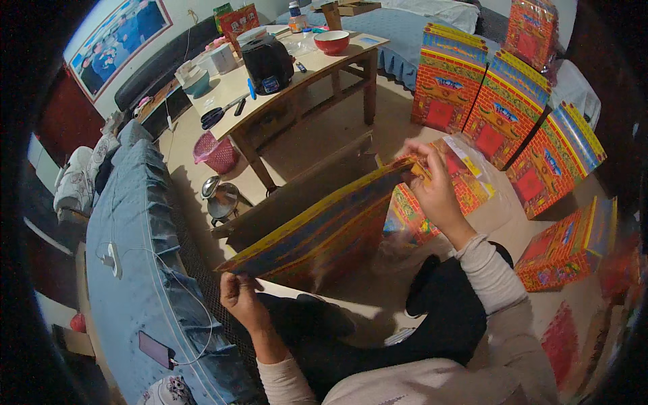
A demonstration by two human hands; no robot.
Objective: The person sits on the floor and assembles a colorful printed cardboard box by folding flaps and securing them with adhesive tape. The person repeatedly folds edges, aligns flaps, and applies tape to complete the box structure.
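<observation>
- A long printed card sheet (317,226), red, yellow and blue, stretches slantwise between the two hands, over the person's lap.
- Left hand (241,297) has its fingers closed on the sheet's lower near end; the sheet rises away from those fingers toward the upper right.
- Right hand (435,189) pinches the sheet's far upper end, fingers narrow around the edge.
- Just beyond the right fingers lies a clear bag (466,179) with more printed card in it.
- Further right of those fingers stand folded paper houses (506,108) in a row on the floor (324,135).
- Beyond the sheet, up and left of the right fingers, a wooden table (297,81) carries a black pot (268,62), a red bowl (331,42) and scissors (219,113).
- Left of the left fingers runs a blue-covered bed (135,236) with a phone (156,349) and cable.
- A pink basket (217,154) sits by the table leg.
</observation>
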